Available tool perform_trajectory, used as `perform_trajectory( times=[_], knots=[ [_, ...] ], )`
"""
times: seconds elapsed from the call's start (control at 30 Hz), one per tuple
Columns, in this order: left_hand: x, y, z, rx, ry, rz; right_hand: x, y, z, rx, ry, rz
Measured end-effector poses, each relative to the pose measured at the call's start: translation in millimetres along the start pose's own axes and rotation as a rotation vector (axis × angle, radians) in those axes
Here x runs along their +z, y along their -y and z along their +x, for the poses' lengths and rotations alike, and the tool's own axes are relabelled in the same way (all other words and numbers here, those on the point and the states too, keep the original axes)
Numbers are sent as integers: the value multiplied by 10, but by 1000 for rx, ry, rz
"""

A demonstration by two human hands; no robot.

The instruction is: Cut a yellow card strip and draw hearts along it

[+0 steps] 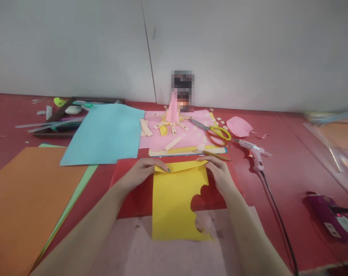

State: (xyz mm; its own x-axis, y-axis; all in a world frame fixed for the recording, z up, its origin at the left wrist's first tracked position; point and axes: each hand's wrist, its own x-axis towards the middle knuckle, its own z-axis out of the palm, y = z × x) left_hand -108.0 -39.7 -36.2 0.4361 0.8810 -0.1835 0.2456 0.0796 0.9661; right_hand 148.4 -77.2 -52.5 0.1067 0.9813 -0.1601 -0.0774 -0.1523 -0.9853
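A yellow paper sheet with a scalloped cut-out on its right edge lies on a red sheet in front of me. Its far edge is curled over into a fold. My left hand presses the fold's left end with its fingers closed on the paper. My right hand pinches the fold's right end in the same way. Both forearms reach in from the bottom of the view.
Beyond lie a blue sheet, a pink sheet bearing a pink cone with paper strips, and scissors. A glue gun with its cord lies right. Orange paper covers the left; a tray of tools sits far left.
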Motion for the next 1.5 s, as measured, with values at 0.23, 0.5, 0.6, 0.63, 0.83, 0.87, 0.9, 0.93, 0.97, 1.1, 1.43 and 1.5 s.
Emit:
perform_trajectory(
  times=[0.23,0.5,0.6,0.63,0.83,0.87,0.9,0.93,0.97,1.1,1.43,1.5],
  knots=[
    [52,-80,-11,-171,-38,-400,0,-12,-6,97,63,139],
    [71,-57,-16,-232,-48,-517,2,28,-19,92,86,159],
    [78,-39,-16,-229,-68,-496,2,68,-36,106,110,186],
    [78,-32,-15,-229,-68,-482,4,81,-40,111,119,192],
    [77,-18,2,-233,-86,-429,21,57,-21,110,102,239],
    [81,-28,5,-232,-91,-431,19,35,-12,103,85,251],
    [85,-41,7,-230,-94,-433,15,12,-3,93,69,257],
    [91,-58,10,-224,-95,-431,11,-9,5,82,57,254],
    [97,-76,12,-216,-94,-426,7,-28,11,72,53,244],
    [117,-141,25,-197,-101,-383,11,-51,12,25,45,160],
    [65,-155,0,-93,58,-405,28,21,-31,-168,5,-132],
    [72,-153,1,-116,53,-350,12,37,-40,-182,4,-144]
  ],
)
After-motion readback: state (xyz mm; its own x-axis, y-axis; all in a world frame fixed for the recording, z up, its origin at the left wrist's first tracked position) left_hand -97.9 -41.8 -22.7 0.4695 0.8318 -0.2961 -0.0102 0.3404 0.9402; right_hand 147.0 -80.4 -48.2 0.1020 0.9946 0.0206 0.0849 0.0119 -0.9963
